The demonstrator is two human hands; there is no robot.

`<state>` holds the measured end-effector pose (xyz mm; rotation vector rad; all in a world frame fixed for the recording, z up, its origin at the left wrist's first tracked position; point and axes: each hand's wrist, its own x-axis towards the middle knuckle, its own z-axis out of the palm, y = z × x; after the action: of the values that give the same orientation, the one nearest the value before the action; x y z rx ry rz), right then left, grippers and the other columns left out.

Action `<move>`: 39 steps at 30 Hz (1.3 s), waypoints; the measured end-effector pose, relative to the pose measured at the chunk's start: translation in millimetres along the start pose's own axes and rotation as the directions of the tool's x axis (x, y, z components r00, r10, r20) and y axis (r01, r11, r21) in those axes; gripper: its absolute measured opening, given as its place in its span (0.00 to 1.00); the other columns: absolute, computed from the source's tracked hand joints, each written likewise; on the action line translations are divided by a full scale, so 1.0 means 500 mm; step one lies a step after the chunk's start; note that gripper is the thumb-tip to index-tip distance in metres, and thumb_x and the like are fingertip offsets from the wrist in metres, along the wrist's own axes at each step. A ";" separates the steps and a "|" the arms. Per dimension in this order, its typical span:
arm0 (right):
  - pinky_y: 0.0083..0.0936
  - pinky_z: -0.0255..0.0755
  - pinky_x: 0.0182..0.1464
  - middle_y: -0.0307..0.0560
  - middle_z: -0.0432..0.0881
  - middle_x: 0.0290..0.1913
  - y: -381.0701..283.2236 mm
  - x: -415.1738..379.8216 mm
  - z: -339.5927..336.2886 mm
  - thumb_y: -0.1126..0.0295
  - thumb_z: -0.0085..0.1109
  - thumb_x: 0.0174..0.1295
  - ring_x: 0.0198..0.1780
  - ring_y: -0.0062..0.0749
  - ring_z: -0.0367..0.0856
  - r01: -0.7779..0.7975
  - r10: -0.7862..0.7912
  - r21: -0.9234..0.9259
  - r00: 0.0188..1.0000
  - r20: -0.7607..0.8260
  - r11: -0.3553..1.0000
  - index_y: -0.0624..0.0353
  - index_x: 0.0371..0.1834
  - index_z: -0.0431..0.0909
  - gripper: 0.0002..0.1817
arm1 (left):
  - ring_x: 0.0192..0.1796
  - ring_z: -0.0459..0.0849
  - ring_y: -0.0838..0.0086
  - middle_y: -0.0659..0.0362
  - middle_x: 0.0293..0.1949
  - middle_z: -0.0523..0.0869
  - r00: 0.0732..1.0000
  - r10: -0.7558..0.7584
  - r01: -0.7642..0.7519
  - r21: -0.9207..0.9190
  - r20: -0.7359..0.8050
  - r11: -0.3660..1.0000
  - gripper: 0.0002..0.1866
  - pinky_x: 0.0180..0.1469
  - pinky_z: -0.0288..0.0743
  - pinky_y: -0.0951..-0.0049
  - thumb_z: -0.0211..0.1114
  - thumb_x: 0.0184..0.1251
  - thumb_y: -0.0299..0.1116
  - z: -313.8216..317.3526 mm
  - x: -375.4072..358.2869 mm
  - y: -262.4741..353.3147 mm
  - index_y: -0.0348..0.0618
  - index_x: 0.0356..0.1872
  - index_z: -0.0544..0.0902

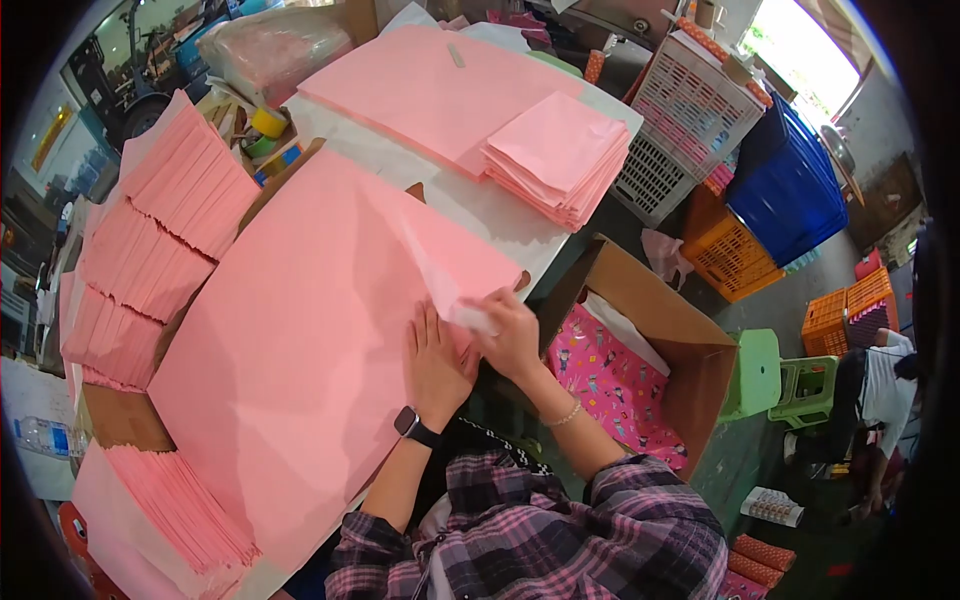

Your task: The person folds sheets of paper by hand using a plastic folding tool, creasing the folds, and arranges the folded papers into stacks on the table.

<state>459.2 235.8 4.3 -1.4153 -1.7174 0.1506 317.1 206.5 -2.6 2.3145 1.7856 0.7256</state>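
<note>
A large pink paper sheet point(300, 330) covers the near part of the table, its right edge lifted and folding over. My left hand point(438, 365), with a dark watch at the wrist, lies on the sheet with its fingers stretched out. Just to the right, my right hand point(503, 330) is closed on the raised edge of the pink sheet; its fingertips are partly hidden by the paper. Beyond lie a flat stack of pink sheets point(400, 90) and, on top of its right corner, a pile of folded pink paper point(560, 150).
Bundles of folded pink paper point(165, 215) stand along the left side. An open cardboard box point(690, 350) holding pink patterned material is at my right. Beyond it are plastic crates point(690, 110), a blue bin point(785, 185) and green stools point(752, 375). Another person point(885, 390) is far right.
</note>
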 end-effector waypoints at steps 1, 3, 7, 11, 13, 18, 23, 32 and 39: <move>0.34 0.77 0.34 0.48 0.76 0.43 -0.006 0.003 -0.005 0.72 0.64 0.51 0.35 0.44 0.83 0.021 -0.017 0.058 0.998 -0.068 0.998 0.53 0.51 0.82 0.21 | 0.76 0.57 0.50 0.42 0.72 0.63 1.000 -0.001 0.001 -0.010 -0.008 1.000 0.36 0.76 0.51 0.52 0.59 0.67 0.45 0.002 -0.001 -0.001 0.27 0.67 0.64; 0.34 0.77 0.34 0.48 0.76 0.43 0.003 0.012 -0.005 0.72 0.64 0.51 0.35 0.44 0.83 -0.088 0.086 -0.053 0.995 -0.050 0.995 0.53 0.52 0.83 0.21 | 0.76 0.58 0.50 0.42 0.72 0.64 1.000 -0.001 0.001 0.007 -0.011 1.000 0.35 0.75 0.51 0.51 0.59 0.67 0.45 0.011 -0.003 -0.005 0.26 0.67 0.65; 0.34 0.78 0.34 0.49 0.77 0.43 0.024 0.016 0.011 0.72 0.64 0.51 0.36 0.44 0.83 -0.283 0.284 -0.280 0.958 -0.037 0.917 0.53 0.53 0.82 0.22 | 0.75 0.58 0.49 0.41 0.71 0.64 1.000 0.015 -0.014 0.052 -0.017 0.999 0.35 0.75 0.51 0.51 0.58 0.67 0.45 0.015 0.002 -0.009 0.25 0.66 0.66; 0.35 0.78 0.34 0.48 0.76 0.44 0.026 0.004 0.017 0.70 0.65 0.51 0.36 0.44 0.82 -0.144 0.153 -0.169 0.987 0.041 0.975 0.53 0.56 0.80 0.25 | 0.75 0.58 0.49 0.41 0.71 0.64 1.000 0.014 -0.014 0.052 -0.001 0.999 0.34 0.75 0.52 0.51 0.58 0.67 0.45 0.002 0.004 -0.004 0.25 0.65 0.66; 0.35 0.78 0.33 0.48 0.75 0.45 0.024 0.001 0.016 0.70 0.66 0.51 0.37 0.43 0.83 0.064 -0.072 0.100 0.995 0.076 0.993 0.52 0.59 0.79 0.27 | 0.75 0.59 0.49 0.41 0.71 0.63 0.998 -0.012 0.010 0.025 0.055 1.000 0.34 0.75 0.52 0.51 0.58 0.67 0.44 -0.001 0.004 -0.002 0.26 0.65 0.66; 0.33 0.77 0.33 0.48 0.76 0.45 0.023 0.005 0.025 0.70 0.66 0.51 0.37 0.41 0.82 -0.320 0.301 -0.166 0.944 -0.132 0.933 0.51 0.59 0.79 0.27 | 0.75 0.59 0.49 0.41 0.71 0.64 1.000 0.020 -0.019 0.028 -0.024 0.999 0.34 0.75 0.52 0.51 0.59 0.66 0.43 0.010 0.000 -0.007 0.26 0.65 0.66; 0.31 0.76 0.32 0.49 0.77 0.45 0.037 0.003 0.015 0.68 0.66 0.53 0.36 0.39 0.81 -0.202 0.209 -0.217 0.978 0.011 0.955 0.54 0.59 0.78 0.26 | 0.74 0.59 0.48 0.40 0.70 0.66 0.999 0.039 -0.039 0.044 -0.020 0.998 0.33 0.74 0.53 0.50 0.59 0.67 0.42 0.007 -0.003 -0.002 0.26 0.65 0.66; 0.19 0.64 0.21 0.53 0.85 0.45 0.053 0.018 -0.003 0.47 0.54 0.69 0.17 0.22 0.74 -0.671 0.615 0.675 0.681 0.398 0.307 0.70 0.51 0.79 0.30 | 0.75 0.57 0.46 0.41 0.71 0.63 0.998 0.035 -0.043 0.151 0.054 0.988 0.33 0.74 0.51 0.46 0.60 0.67 0.45 -0.002 0.006 0.001 0.45 0.71 0.66; 0.20 0.61 0.18 0.52 0.86 0.38 0.054 0.025 0.001 0.48 0.59 0.66 0.15 0.21 0.73 -0.765 0.723 0.549 0.584 0.369 0.337 0.68 0.43 0.82 0.27 | 0.73 0.57 0.41 0.37 0.72 0.59 0.996 0.042 -0.052 0.133 0.079 0.990 0.33 0.72 0.52 0.43 0.63 0.65 0.44 -0.007 0.009 0.008 0.55 0.71 0.68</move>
<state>478.9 255.8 -5.1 -1.4992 -0.7149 1.2281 320.0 208.8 3.2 2.4419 1.8054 0.5300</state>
